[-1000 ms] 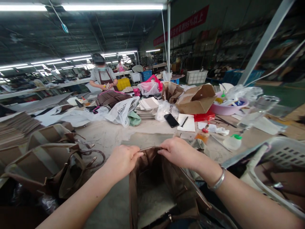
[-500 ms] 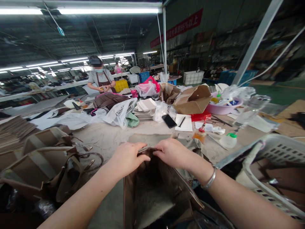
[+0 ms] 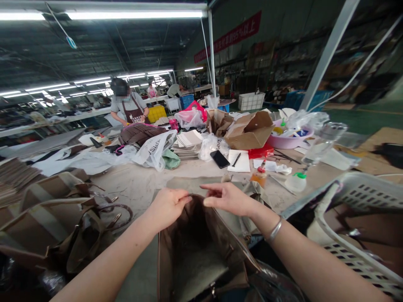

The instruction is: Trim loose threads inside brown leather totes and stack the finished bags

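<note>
A brown handbag [image 3: 166, 260] stands wide in front of me, its mouth facing up and its dark inside showing a paler bottom. My left hand [image 3: 168, 209] pinches the far rim of the bag between thumb and fingers. Just right of it, my right hand [image 3: 229, 199] has its index finger stretched out and its thumb apart, close to the same rim. Whether the right thumb touches the rim, I cannot tell. A silver bangle [image 3: 276, 228] circles the right wrist.
More brown bags [image 3: 47, 218] stand at left. A white basket [image 3: 355, 239] with brown pieces is at right. Beyond the bag lie a phone [image 3: 219, 159], a notepad [image 3: 244, 162], stacked sheets [image 3: 185, 147] and a squeeze bottle [image 3: 296, 182]. A co-worker [image 3: 129, 105] stands across the table.
My right hand has let its pinch on the rim go and straightened its index finger. The left fingers have closed together on the edge. The co-worker has bent down slightly.
</note>
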`<control>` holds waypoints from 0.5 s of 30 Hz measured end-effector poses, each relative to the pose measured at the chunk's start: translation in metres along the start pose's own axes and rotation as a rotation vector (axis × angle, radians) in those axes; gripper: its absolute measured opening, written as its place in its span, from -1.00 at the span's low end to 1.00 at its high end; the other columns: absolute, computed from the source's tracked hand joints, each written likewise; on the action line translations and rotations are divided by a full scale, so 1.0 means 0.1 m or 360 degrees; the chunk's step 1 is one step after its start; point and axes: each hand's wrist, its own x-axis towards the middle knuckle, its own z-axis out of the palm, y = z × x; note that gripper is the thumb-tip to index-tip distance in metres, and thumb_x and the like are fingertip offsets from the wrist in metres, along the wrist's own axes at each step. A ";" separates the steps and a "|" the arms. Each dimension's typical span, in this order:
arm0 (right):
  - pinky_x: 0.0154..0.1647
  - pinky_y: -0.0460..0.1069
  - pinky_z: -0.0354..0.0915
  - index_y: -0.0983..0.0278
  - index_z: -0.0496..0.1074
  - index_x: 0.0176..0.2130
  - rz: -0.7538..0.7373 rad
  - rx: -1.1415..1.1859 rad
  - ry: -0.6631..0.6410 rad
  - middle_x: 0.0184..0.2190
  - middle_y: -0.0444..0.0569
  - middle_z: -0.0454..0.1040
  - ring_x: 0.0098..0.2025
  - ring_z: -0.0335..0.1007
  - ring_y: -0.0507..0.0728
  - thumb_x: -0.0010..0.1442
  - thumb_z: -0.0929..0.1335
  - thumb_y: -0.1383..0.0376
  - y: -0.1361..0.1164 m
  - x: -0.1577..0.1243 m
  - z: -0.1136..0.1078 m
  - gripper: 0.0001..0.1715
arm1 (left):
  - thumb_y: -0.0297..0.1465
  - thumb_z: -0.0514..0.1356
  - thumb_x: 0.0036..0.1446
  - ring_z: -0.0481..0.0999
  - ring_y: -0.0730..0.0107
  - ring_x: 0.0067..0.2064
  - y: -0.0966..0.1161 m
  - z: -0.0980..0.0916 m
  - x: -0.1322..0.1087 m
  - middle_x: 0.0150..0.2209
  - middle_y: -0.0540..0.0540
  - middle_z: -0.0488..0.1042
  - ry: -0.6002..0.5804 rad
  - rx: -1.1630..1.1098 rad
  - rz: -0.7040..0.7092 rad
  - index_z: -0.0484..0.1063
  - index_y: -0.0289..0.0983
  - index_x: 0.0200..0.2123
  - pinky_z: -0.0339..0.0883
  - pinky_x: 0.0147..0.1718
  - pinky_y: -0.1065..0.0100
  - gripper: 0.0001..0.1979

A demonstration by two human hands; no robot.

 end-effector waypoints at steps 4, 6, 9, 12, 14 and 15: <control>0.11 0.08 0.15 0.32 0.34 0.09 0.0093 -0.0481 0.0600 0.02 0.10 0.38 0.06 0.25 0.18 0.23 0.23 0.03 0.49 -0.21 -0.19 -0.43 | -0.31 0.01 0.18 0.26 0.49 -0.54 0.05 0.00 0.00 -0.65 0.07 0.26 0.0045 0.0080 -0.0035 0.29 -0.26 -0.58 0.00 -0.49 0.44 -0.69; 0.20 0.15 0.02 0.34 0.27 0.14 0.0316 -0.0995 0.0746 0.12 0.17 0.25 0.18 0.09 0.27 0.17 0.29 0.07 0.81 -0.37 -0.26 -0.37 | -0.31 0.01 0.18 0.26 0.49 -0.54 0.07 0.01 0.01 -0.64 0.07 0.27 0.0042 0.0082 -0.0060 0.29 -0.26 -0.57 0.00 -0.49 0.44 -0.70; 0.11 0.25 0.09 0.28 0.10 0.25 0.0820 -0.1347 0.0677 0.23 0.24 0.03 0.20 0.01 0.43 0.05 0.37 0.03 1.24 -0.59 -0.25 -0.13 | -0.28 0.00 0.18 0.31 0.46 -0.51 0.06 0.02 0.01 -0.61 0.05 0.32 0.0041 0.0057 -0.0092 0.33 -0.25 -0.54 0.02 -0.49 0.44 -0.70; -0.01 0.20 0.22 0.24 0.26 0.16 0.0908 -0.1322 0.0475 0.15 0.24 0.15 0.07 0.21 0.41 0.05 0.37 0.14 1.48 -0.75 -0.21 -0.30 | -0.26 0.01 0.18 0.41 0.40 -0.40 0.02 0.03 -0.01 -0.46 0.01 0.47 0.0034 -0.0087 -0.0043 0.44 -0.23 -0.39 0.13 -0.41 0.43 -0.73; -0.03 0.12 0.24 0.26 0.43 0.00 0.0789 -0.1255 0.0420 -0.01 0.18 0.34 -0.02 0.31 0.30 0.13 0.28 0.27 1.52 -0.79 -0.23 -0.58 | -0.25 0.08 0.13 0.46 0.37 -0.27 -0.02 0.03 -0.02 -0.28 -0.01 0.54 0.0020 -0.0262 0.0007 0.48 -0.21 -0.23 0.19 -0.29 0.43 -0.75; -0.04 0.09 0.25 0.27 0.47 -0.07 0.0744 -0.1194 0.0439 -0.08 0.15 0.40 -0.06 0.34 0.26 0.15 0.23 0.31 1.50 -0.79 -0.25 -0.63 | -0.24 0.11 0.10 0.46 0.36 -0.23 -0.03 0.03 -0.03 -0.23 -0.01 0.54 0.0016 -0.0346 0.0014 0.48 -0.21 -0.19 0.20 -0.26 0.44 -0.73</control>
